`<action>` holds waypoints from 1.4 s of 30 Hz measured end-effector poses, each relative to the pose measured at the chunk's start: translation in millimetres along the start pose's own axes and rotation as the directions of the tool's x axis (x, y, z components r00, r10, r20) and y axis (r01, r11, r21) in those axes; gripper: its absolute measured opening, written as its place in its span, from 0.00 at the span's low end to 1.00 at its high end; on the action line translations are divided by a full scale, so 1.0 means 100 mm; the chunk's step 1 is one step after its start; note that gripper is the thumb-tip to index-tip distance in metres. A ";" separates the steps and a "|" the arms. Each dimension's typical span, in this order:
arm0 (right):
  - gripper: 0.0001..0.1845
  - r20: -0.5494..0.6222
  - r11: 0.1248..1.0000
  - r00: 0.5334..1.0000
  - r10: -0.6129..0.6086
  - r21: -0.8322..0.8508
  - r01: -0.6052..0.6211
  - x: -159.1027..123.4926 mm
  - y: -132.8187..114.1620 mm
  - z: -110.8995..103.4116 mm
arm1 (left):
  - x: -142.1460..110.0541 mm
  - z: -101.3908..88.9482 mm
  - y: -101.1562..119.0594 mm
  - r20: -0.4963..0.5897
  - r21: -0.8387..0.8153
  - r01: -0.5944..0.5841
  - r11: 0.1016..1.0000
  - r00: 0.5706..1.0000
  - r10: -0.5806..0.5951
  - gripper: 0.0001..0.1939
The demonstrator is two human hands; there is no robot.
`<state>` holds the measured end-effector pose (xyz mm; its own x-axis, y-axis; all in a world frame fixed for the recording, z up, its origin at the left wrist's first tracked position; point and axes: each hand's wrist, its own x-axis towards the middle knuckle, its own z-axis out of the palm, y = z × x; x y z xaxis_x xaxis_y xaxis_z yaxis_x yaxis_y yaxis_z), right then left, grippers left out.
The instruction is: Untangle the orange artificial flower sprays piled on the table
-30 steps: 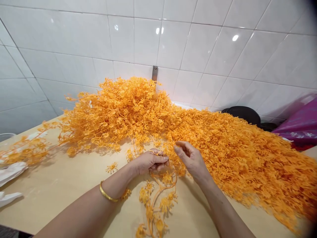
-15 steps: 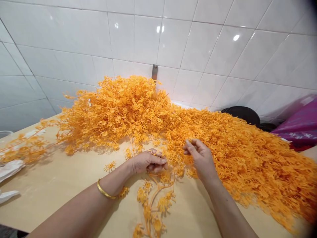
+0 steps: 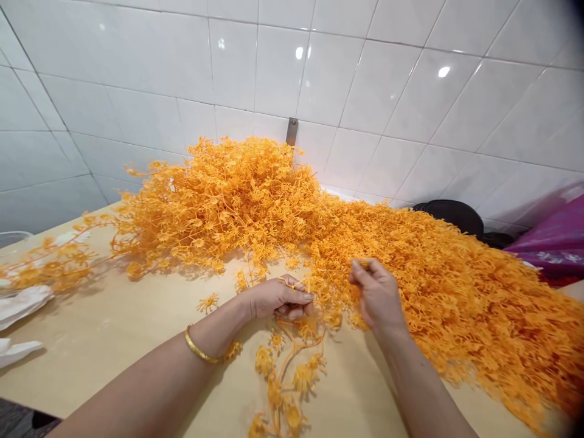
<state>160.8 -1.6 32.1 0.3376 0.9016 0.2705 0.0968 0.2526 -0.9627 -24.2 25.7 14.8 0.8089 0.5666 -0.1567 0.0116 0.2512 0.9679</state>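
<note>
My left hand point(image 3: 292, 298), wearing a gold bangle point(image 3: 198, 345) at the wrist, is closed on a thin orange artificial flower stem. Below it, a curved orange spray point(image 3: 292, 377) with several small blossoms hangs or lies over the table. My right hand point(image 3: 378, 292) is closed in a pinch at the edge of the right-hand heap. A bit of dark orange shows between its thumb and fingers, too small to make out. Beside my left forearm lies a single loose orange blossom point(image 3: 208, 302).
A tall heap of orange flower sprays point(image 3: 237, 201) stands at the back left. A wide heap of loose orange blossoms point(image 3: 456, 292) covers the right side. White cloth-like pieces point(image 3: 22, 307) lie at the left edge. Black round objects point(image 3: 451, 216) and a purple bag point(image 3: 552, 231) are at the back right.
The view has shifted slightly, moving everything a little to the right. My right hand has drawn slightly away from my left, its fingers closed. My left hand keeps its grip.
</note>
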 end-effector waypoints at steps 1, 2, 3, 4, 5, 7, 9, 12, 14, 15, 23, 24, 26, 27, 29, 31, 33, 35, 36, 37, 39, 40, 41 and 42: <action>0.10 -0.098 1.000 0.995 0.004 0.024 -0.001 0.04 0.01 -0.06 | 0.00 0.00 0.00 -0.010 0.009 0.005 1.000 1.000 -0.005 0.13; 0.11 -0.159 1.000 0.987 0.006 0.029 -0.001 0.06 0.02 -0.10 | 0.00 0.01 0.00 -0.026 0.013 0.012 1.000 1.000 -0.011 0.13; 0.11 -0.172 1.000 0.985 0.003 0.005 -0.002 0.08 0.01 -0.13 | 0.01 0.01 0.00 -0.044 0.011 0.023 1.000 0.999 -0.022 0.13; 0.12 -0.140 0.999 0.990 -0.006 -0.043 0.000 0.07 0.00 -0.14 | 0.02 0.01 0.00 -0.062 0.009 0.034 0.999 0.998 -0.033 0.13; 0.13 -0.070 0.995 0.997 -0.017 -0.097 0.010 0.05 -0.01 -0.13 | 0.03 0.02 0.00 -0.075 0.009 0.042 0.999 0.996 -0.041 0.13; 0.14 0.121 0.985 0.992 -0.028 -0.167 0.048 -0.02 -0.05 -0.05 | 0.05 0.04 -0.01 -0.090 0.011 0.048 0.999 0.995 -0.046 0.14; 0.12 0.284 0.975 0.959 -0.017 -0.209 0.079 -0.10 -0.08 0.06 | 0.06 0.06 -0.01 -0.111 0.034 0.047 0.998 0.993 -0.043 0.14; 0.13 0.436 0.961 0.899 0.042 -0.263 0.083 -0.17 -0.08 0.18 | 0.06 0.10 0.00 -0.133 0.122 0.039 0.992 0.991 -0.023 0.15; 0.11 0.508 0.964 0.858 0.069 -0.255 0.074 -0.19 -0.06 0.23 | 0.06 0.11 0.01 -0.122 0.165 0.028 0.986 0.992 -0.008 0.16; 0.11 0.515 0.964 0.855 0.066 -0.255 0.079 -0.19 -0.06 0.24 | 0.05 0.11 0.02 -0.115 0.169 0.028 0.985 0.993 -0.009 0.17; 0.14 0.535 0.833 0.844 -0.044 -0.446 0.326 -0.16 -0.14 0.13 | 0.01 0.06 0.04 -0.030 0.131 0.014 0.991 1.000 -0.010 0.14; 0.15 0.590 0.833 0.807 -0.028 -0.432 0.346 -0.14 -0.14 0.09 | 0.00 0.06 0.04 -0.023 0.148 0.017 0.989 1.000 -0.014 0.14; 0.15 0.646 0.830 0.764 -0.005 -0.424 0.363 -0.11 -0.15 0.03 | 0.00 0.06 0.04 -0.021 0.160 0.037 0.986 0.999 -0.034 0.14; 0.14 0.641 0.824 0.767 -0.003 -0.433 0.365 -0.10 -0.15 0.01 | 0.01 0.07 0.04 -0.028 0.154 0.049 0.987 0.999 -0.046 0.14; 0.13 0.597 0.812 0.802 -0.017 -0.461 0.359 -0.10 -0.14 0.02 | 0.03 0.08 0.03 -0.072 0.123 0.086 0.989 0.994 -0.078 0.16; 0.12 0.510 0.802 0.859 -0.044 -0.495 0.335 -0.13 -0.13 0.08 | 0.06 0.10 0.03 -0.146 0.088 0.118 0.989 0.984 -0.105 0.19; 0.12 0.386 0.795 0.919 -0.075 -0.534 0.289 -0.16 -0.12 0.15 | 0.08 0.11 0.03 -0.190 0.068 0.106 0.992 0.978 -0.091 0.20; 0.12 0.278 0.788 0.955 -0.102 -0.564 0.248 -0.15 -0.11 0.18 | 0.08 0.12 0.02 -0.186 0.059 0.044 0.997 0.982 -0.032 0.20; 0.12 0.211 0.783 0.969 -0.127 -0.578 0.228 -0.13 -0.10 0.15 | 0.07 0.13 0.01 -0.163 0.054 0.014 0.998 0.987 -0.005 0.19; 0.12 0.120 0.781 0.980 -0.160 -0.592 0.200 -0.10 -0.10 0.10 | 0.06 0.13 0.01 -0.133 0.047 -0.004 0.999 0.991 0.010 0.19; 0.11 -0.132 0.783 0.960 -0.247 -0.611 0.118 0.00 -0.09 -0.07 | 0.04 0.12 -0.02 -0.088 0.028 -0.013 1.000 0.996 0.015 0.18; 0.11 -0.257 0.793 0.925 -0.280 -0.605 0.072 0.05 -0.08 -0.16 | 0.03 0.10 -0.03 -0.087 0.009 -0.012 1.000 0.996 0.013 0.17; 0.11 -0.330 0.795 0.890 -0.313 -0.605 0.055 0.09 -0.07 -0.24 | 0.03 0.08 -0.04 -0.106 -0.025 -0.014 1.000 0.994 0.011 0.17; 0.10 -0.317 0.783 0.889 -0.330 -0.618 0.071 0.11 -0.07 -0.30 | 0.03 0.06 -0.04 -0.146 -0.079 -0.025 0.997 0.989 0.013 0.16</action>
<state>192.2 -3.6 41.6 0.5649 0.6069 0.5591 0.6783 0.0445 -0.7335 -18.2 21.9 11.2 0.7144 0.6785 -0.1711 -0.0551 0.2983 0.9529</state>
